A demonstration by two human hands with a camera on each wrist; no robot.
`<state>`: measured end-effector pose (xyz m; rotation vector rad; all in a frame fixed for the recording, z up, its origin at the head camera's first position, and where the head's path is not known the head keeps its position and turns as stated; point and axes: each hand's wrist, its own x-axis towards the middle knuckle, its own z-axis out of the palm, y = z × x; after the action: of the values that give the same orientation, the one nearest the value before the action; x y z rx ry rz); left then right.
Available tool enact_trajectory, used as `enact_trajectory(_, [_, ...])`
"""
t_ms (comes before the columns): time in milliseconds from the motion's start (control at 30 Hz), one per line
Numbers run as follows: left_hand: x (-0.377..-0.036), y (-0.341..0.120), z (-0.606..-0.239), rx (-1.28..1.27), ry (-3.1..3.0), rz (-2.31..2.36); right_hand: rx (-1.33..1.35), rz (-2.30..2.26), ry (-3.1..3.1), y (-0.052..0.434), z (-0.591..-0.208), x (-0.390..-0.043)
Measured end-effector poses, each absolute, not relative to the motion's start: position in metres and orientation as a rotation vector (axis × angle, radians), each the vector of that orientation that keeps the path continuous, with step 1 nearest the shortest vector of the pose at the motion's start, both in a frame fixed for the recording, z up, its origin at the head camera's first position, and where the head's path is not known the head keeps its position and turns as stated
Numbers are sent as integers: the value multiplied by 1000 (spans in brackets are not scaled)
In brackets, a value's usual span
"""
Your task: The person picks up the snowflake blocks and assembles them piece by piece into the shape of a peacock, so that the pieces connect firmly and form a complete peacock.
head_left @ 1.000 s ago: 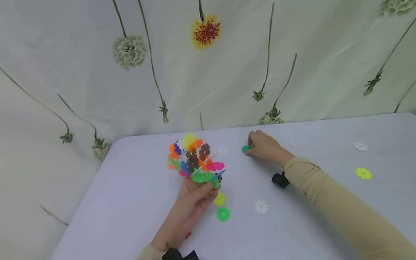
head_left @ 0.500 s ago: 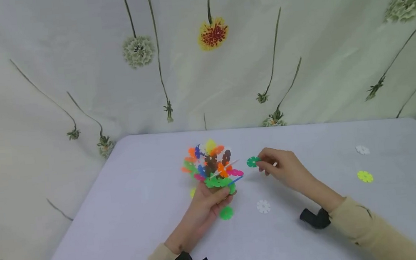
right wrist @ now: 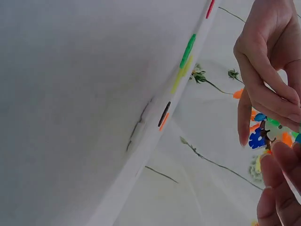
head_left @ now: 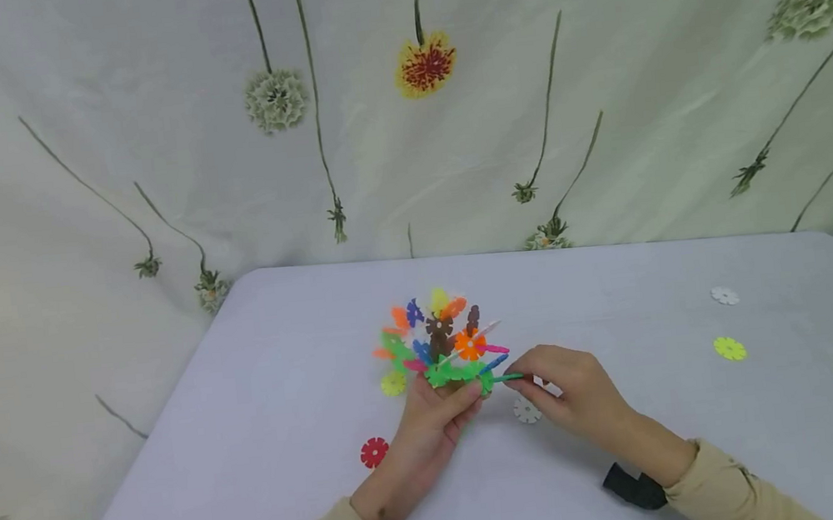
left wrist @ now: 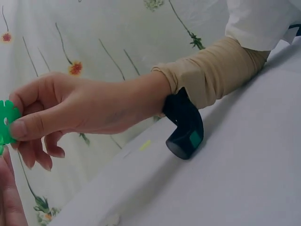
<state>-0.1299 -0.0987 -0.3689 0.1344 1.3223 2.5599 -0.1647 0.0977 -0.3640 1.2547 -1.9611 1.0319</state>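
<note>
Two hands on one toy: left hand [head_left: 432, 422] grips the base of a multicolour snowflake-disc cluster [head_left: 440, 343] held just above the table [head_left: 253, 443]. Right hand [head_left: 576, 391] pinches a green disc [head_left: 506, 378], edge-on, touching the cluster's lower right.

A desk [head_left: 268, 442] under a pale lavender-white cover is carrying a scatter of loose snowflake-shaped plastic discs. A red disc [head_left: 374, 452] is lying flat near the front left of the middle, a yellow disc [head_left: 393, 384] is lying just behind it, and a white disc [head_left: 526, 410] is lying near the centre. Well apart toward the right edge, another white disc [head_left: 724, 296] is lying behind a yellow-green disc [head_left: 730, 348].
</note>
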Motion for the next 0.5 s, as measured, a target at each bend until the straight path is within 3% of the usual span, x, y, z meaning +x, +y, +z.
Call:
enact_trajectory(200, [-126, -96, -366, 134, 1373, 2565, 1209, 722, -1964, 94, -366, -159])
enact_trajectory(500, [-123, -95, -370, 23, 1485, 2466, 1201, 602, -2014, 96, -370, -155])
